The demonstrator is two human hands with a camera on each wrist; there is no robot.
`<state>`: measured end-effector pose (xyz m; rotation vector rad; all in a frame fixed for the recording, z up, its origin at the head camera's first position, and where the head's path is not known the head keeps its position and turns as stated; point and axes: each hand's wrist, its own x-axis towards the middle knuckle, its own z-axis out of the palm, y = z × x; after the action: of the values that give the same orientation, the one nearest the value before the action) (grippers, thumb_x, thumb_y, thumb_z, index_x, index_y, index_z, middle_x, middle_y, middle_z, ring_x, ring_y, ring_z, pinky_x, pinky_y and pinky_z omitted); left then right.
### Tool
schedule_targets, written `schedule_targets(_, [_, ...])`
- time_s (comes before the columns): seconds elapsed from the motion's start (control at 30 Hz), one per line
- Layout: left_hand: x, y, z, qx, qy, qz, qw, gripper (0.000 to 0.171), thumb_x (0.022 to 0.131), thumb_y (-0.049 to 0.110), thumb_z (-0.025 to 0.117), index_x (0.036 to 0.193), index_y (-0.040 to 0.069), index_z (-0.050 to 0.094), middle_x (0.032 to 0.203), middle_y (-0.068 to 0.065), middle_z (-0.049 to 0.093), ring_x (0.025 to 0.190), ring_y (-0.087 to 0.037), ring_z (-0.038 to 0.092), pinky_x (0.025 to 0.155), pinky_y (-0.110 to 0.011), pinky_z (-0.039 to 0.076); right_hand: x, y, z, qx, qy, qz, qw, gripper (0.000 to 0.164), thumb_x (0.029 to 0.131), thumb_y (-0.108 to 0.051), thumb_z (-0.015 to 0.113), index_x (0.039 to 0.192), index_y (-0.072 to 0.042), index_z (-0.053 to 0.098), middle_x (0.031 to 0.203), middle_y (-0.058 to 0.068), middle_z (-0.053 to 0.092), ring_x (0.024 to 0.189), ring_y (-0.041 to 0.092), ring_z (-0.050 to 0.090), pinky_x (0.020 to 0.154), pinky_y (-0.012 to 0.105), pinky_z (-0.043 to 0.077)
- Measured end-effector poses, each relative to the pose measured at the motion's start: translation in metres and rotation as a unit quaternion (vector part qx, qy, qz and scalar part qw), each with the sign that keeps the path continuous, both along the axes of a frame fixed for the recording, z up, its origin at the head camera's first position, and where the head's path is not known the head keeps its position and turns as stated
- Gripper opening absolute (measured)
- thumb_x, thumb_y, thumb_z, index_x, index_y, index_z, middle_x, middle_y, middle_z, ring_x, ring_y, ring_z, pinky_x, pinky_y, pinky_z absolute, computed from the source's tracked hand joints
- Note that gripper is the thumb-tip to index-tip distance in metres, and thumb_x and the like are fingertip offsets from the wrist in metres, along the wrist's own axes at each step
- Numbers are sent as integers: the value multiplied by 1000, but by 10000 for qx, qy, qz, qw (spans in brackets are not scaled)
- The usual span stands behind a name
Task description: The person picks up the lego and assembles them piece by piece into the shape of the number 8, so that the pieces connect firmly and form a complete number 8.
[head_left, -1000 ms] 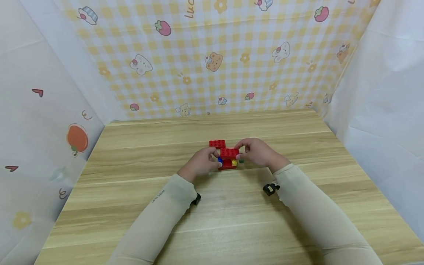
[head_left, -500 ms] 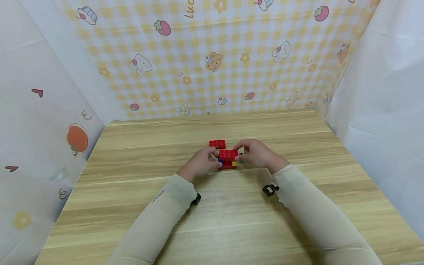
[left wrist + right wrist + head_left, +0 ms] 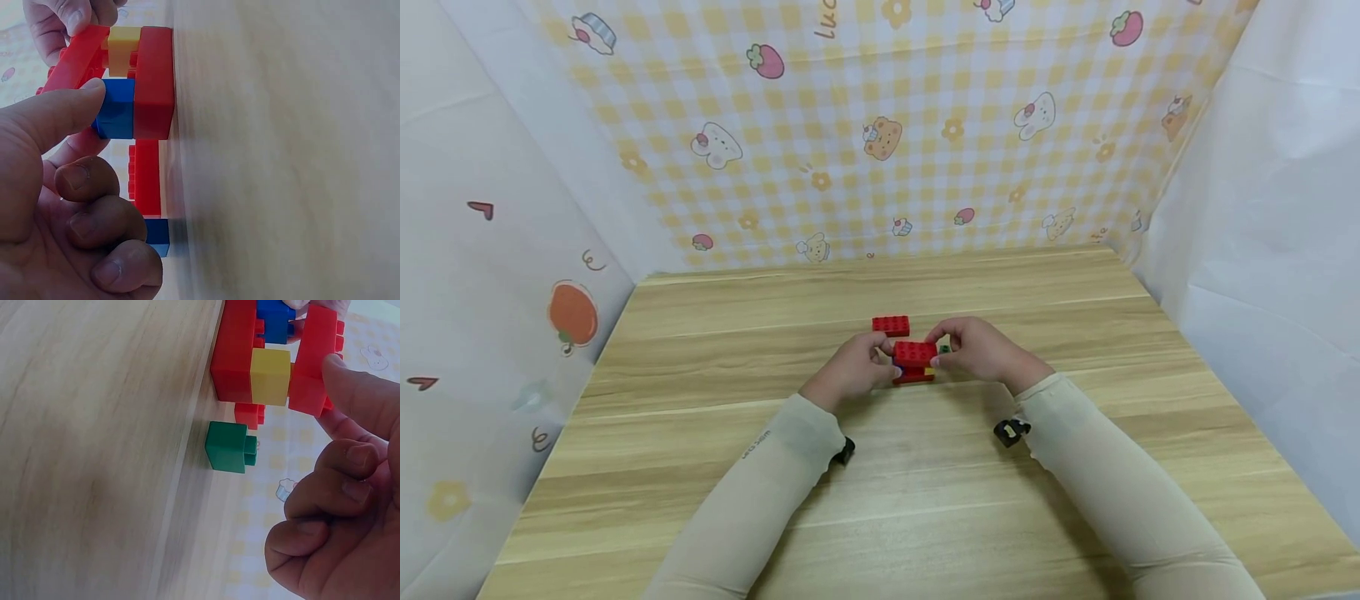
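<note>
A lower red brick (image 3: 154, 87) lies on the table, with a blue brick (image 3: 117, 109) on its left end and a yellow brick (image 3: 270, 377) on its right end. My left hand (image 3: 855, 367) pinches the blue brick between thumb and index finger. Above these, an upper red brick (image 3: 915, 353) is gripped by the thumb and index finger of my right hand (image 3: 977, 350). In the right wrist view its right end sits right at the yellow brick's studs. The left wrist view shows it slightly tilted over the blue brick.
Another red brick (image 3: 891, 325) lies on the wooden table (image 3: 925, 500) just behind the stack. A green brick (image 3: 226, 447) stands to the right, partly hidden by my right hand in the head view. A second blue brick (image 3: 157, 234) shows behind my left fingers.
My right hand has brought the upper red brick down and slightly left, onto the blue and yellow bricks. The left hand has stayed nearly still.
</note>
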<state>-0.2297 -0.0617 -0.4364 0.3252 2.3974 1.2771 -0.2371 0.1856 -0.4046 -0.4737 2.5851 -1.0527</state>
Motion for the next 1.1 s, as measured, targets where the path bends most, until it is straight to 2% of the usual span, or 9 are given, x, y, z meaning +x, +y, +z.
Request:
schedule_targets(0.23, [0, -1, 0, 17, -90, 109, 9999, 19, 96, 19, 76, 109, 14, 63, 75, -3, 51, 60, -17, 48, 57, -29, 41, -2, -2, -1, 207, 118, 42, 9997, 28, 93, -18, 82, 120, -13, 75, 71, 3, 49, 65, 20, 47, 63, 33, 41])
schedule_targets(0.77, [3, 3, 4, -272, 253, 55, 9993, 27, 98, 20, 76, 122, 15, 63, 81, -5, 54, 65, -18, 49, 59, -30, 41, -2, -2, 1, 401, 127, 12, 9991, 28, 94, -18, 82, 120, -14, 75, 72, 4, 51, 66, 20, 47, 63, 33, 41])
schedule_targets(0.93, [5, 4, 10, 57, 356, 69, 9993, 35, 97, 22, 78, 126, 18, 60, 77, -4, 50, 62, -19, 45, 58, -31, 37, -1, -3, 3, 447, 135, 23, 9989, 28, 94, -17, 82, 121, -13, 75, 72, 3, 50, 65, 19, 47, 62, 32, 40])
schedule_targets(1.1, [5, 5, 12, 301, 661, 2, 9974, 28, 100, 23, 74, 125, 17, 62, 70, -1, 45, 57, -17, 39, 55, -30, 33, 0, -3, 3, 466, 139, 10, 9988, 28, 94, -18, 81, 121, -13, 74, 72, 3, 51, 64, 19, 46, 61, 32, 40])
